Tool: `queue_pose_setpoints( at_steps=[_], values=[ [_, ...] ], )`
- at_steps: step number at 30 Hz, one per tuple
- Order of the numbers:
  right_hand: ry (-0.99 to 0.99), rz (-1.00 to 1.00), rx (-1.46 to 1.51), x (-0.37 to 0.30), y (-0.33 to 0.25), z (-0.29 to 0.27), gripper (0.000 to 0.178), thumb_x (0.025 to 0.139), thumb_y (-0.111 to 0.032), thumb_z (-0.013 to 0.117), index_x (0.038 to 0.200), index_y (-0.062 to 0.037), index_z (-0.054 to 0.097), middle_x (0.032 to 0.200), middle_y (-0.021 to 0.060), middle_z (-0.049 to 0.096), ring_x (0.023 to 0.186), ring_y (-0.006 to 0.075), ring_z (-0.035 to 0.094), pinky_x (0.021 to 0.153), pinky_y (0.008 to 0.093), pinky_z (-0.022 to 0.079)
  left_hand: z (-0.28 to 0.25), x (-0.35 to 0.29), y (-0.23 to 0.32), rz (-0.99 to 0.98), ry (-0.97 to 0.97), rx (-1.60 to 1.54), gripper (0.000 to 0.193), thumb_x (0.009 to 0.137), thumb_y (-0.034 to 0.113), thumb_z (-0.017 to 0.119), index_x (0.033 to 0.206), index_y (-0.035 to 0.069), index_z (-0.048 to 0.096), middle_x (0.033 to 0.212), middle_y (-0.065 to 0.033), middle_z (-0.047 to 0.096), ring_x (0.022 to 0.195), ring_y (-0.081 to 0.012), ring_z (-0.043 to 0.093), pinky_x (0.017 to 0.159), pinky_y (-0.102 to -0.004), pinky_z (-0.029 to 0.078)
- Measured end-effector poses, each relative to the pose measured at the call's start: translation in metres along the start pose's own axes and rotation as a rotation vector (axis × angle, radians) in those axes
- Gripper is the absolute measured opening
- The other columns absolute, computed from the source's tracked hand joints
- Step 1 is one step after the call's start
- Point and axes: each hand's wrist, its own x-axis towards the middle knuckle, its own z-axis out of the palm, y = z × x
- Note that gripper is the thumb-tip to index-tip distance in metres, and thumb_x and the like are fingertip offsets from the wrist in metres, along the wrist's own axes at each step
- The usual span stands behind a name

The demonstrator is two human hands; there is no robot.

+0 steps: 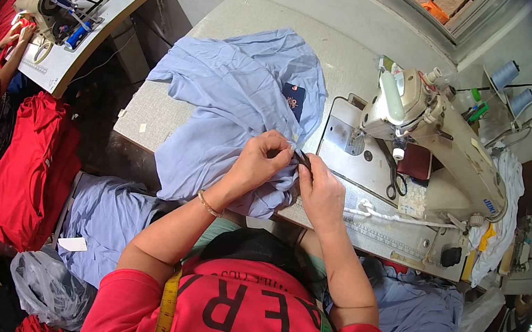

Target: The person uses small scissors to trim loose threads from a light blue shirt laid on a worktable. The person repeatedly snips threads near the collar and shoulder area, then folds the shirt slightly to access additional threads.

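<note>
A light blue garment lies bunched on the sewing table, with a dark navy hang tag on it. Over its near right edge my left hand is closed, thumb and fingertips pinching a bit of the garment. Close beside it, my right hand grips a small dark tool whose tip meets the left fingertips; its exact kind is hard to make out. To the right stands a sewing machine, its needle area apart from the garment.
Black-handled scissors lie on the machine bed. Blue thread cones stand at the right. At far left a co-worker's hands work red cloth at another sewing machine. Red garments and blue cloth are piled left of me.
</note>
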Motion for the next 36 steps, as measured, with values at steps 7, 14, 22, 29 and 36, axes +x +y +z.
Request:
queue_pose_setpoints(
  at_steps=[7, 14, 22, 29, 36],
  values=[
    [0.011, 0.007, -0.05, 0.0, -0.002, 0.001, 0.02, 0.084, -0.016, 0.057, 0.1, -0.0046, 0.053, 0.083, 0.0156, 0.062, 0.066, 0.035, 0.06, 0.059, 0.0423, 0.048, 0.003, -0.001, -0.001, 0.051, 0.028, 0.017, 0.012, 0.08, 0.006, 0.061, 0.079, -0.006, 0.062, 0.081, -0.0087, 0.058, 0.073, -0.0151, 0.054, 0.066, -0.0259, 0.043],
    [-0.012, 0.047, -0.154, 0.001, -0.011, 0.002, 0.019, 0.085, -0.015, 0.056, 0.101, -0.005, 0.054, 0.081, 0.0166, 0.063, 0.066, 0.0351, 0.06, 0.058, 0.0425, 0.048, 0.004, -0.001, 0.001, 0.037, 0.041, 0.084, 0.011, 0.079, 0.005, 0.061, 0.078, -0.005, 0.061, 0.08, -0.0063, 0.058, 0.073, -0.0123, 0.053, 0.066, -0.0245, 0.042],
    [-0.04, -0.004, -0.194, 0.008, -0.006, 0.006, 0.018, 0.086, -0.016, 0.056, 0.1, -0.0047, 0.056, 0.083, 0.0161, 0.063, 0.066, 0.0336, 0.061, 0.06, 0.0399, 0.048, 0.003, -0.001, -0.001, -0.024, 0.001, 0.075, 0.013, 0.08, 0.008, 0.06, 0.078, -0.005, 0.06, 0.079, -0.0059, 0.056, 0.073, -0.0119, 0.053, 0.066, -0.0251, 0.042],
    [0.067, 0.198, 0.449, 0.021, 0.01, 0.009, 0.033, 0.081, -0.014, 0.061, 0.11, -0.0029, 0.054, 0.086, 0.0148, 0.064, 0.066, 0.0259, 0.06, 0.062, 0.0335, 0.047, 0.003, 0.0, -0.001, 0.046, -0.006, 0.067, 0.015, 0.08, 0.009, 0.06, 0.078, -0.005, 0.059, 0.085, -0.0059, 0.06, 0.075, -0.0108, 0.053, 0.067, -0.0242, 0.043],
    [-0.041, 0.335, 0.785, 0.023, 0.016, 0.013, 0.035, 0.079, -0.003, 0.062, 0.113, -0.0029, 0.052, 0.089, 0.0006, 0.06, 0.074, 0.0047, 0.053, 0.064, 0.0185, 0.042, 0.0, 0.0, 0.0, -0.239, -0.063, -0.2, 0.017, 0.083, 0.012, 0.061, 0.088, -0.004, 0.061, 0.082, -0.0045, 0.062, 0.073, -0.0081, 0.053, 0.065, -0.0241, 0.043]
  ],
)
